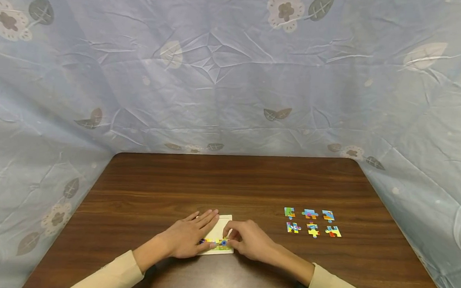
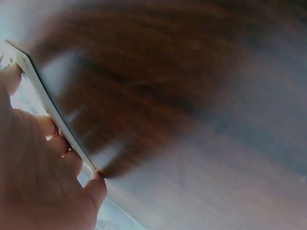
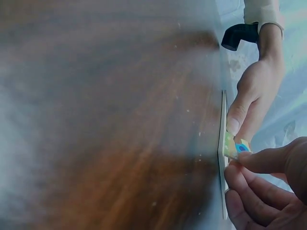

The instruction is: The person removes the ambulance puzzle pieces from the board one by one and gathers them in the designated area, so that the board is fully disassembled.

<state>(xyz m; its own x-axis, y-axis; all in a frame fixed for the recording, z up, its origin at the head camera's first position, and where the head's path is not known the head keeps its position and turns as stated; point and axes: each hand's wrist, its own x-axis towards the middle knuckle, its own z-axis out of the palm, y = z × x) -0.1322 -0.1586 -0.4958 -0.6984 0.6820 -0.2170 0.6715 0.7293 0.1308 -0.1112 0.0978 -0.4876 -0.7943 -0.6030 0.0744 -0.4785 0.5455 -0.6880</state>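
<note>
A pale puzzle tray [image 1: 221, 224] lies on the table near its front edge, with colourful jigsaw pieces along its near side. My left hand [image 1: 184, 237] rests across the tray's left part, fingers extended and thumb [image 1: 205, 246] over the near row. At the tray's right side, my right hand [image 1: 250, 240] pinches a jigsaw piece [image 1: 223, 243] with blue and yellow on it between thumb and fingers. The right wrist view shows this piece [image 3: 242, 147] tilted up from the tray [image 3: 222, 167]. The left wrist view has the left hand [image 2: 45, 167] along the tray's edge [image 2: 57, 120].
Several loose jigsaw pieces [image 1: 310, 214] lie in two rows on the brown wooden table [image 1: 166, 179], right of the tray. A patterned pale-blue cloth [image 1: 233, 96] hangs behind the table and at both sides.
</note>
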